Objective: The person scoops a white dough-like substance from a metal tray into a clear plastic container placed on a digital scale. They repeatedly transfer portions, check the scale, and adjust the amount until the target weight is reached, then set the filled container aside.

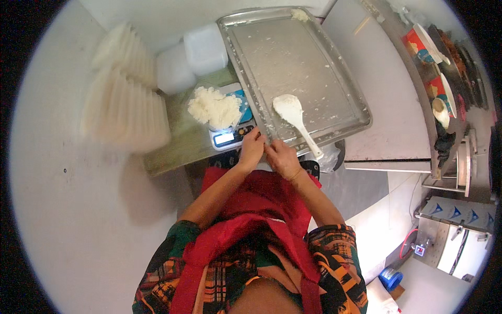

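Observation:
My left hand (252, 150) and my right hand (284, 159) are close together at the near left corner of a large metal tray (362, 111). Fingers on both are bent and pressed together; what they hold, if anything, is too small to make out. Beside my left hand stands a white kitchen scale (217, 145) with a lit display. A clear container on it bears a heap of white, rice-like food (215, 107). In the tray lies a white rice paddle (288, 108) smeared with white food, its handle crossing the near rim by my right hand.
Tall stacks of translucent white containers (123, 110) stand against the left wall. White plastic tubs (205, 49) sit behind the scale on the greenish table (166, 157). To the right is a white cabinet (389, 125), with a shelf of red cartons (421, 44) beyond it.

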Available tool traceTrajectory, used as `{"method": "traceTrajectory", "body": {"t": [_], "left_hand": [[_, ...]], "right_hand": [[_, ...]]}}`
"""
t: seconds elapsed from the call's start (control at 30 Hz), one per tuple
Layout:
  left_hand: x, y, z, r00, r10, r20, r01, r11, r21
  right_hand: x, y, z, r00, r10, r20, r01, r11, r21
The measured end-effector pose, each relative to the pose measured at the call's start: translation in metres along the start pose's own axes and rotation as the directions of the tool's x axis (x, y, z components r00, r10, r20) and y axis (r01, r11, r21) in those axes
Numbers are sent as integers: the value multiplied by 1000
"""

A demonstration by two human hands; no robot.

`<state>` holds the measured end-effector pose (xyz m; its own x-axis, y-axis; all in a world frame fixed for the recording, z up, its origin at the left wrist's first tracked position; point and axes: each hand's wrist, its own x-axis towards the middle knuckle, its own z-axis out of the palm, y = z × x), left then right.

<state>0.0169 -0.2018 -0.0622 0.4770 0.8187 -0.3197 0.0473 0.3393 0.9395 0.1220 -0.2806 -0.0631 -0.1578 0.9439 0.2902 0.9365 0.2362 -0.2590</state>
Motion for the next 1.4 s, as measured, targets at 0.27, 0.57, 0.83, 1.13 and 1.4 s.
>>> {"method": "traceTrajectory", "body": {"t": [0.27,0.57,0.83,1.13,1.4], "left_hand": [[28,-45,-2,990,138,24,-136,989,-57],[29,-20,-11,994,88,62,-91,995,44],[-3,4,-55,978,85,190,-108,988,115],[71,79,-190,793,563,-233,-351,734,582],[140,64,-241,624,771,-124,38,128,991]], "right_hand": [[-1,2,12,998,53,-43,-53,999,6],[9,-4,3,994,104,-18,-104,994,-45],[8,9,-45,948,160,-276,-162,987,16],[1,46,-51,895,410,-174,-433,893,-125],[-3,43,-40,877,476,-68,-479,877,-41]]}}
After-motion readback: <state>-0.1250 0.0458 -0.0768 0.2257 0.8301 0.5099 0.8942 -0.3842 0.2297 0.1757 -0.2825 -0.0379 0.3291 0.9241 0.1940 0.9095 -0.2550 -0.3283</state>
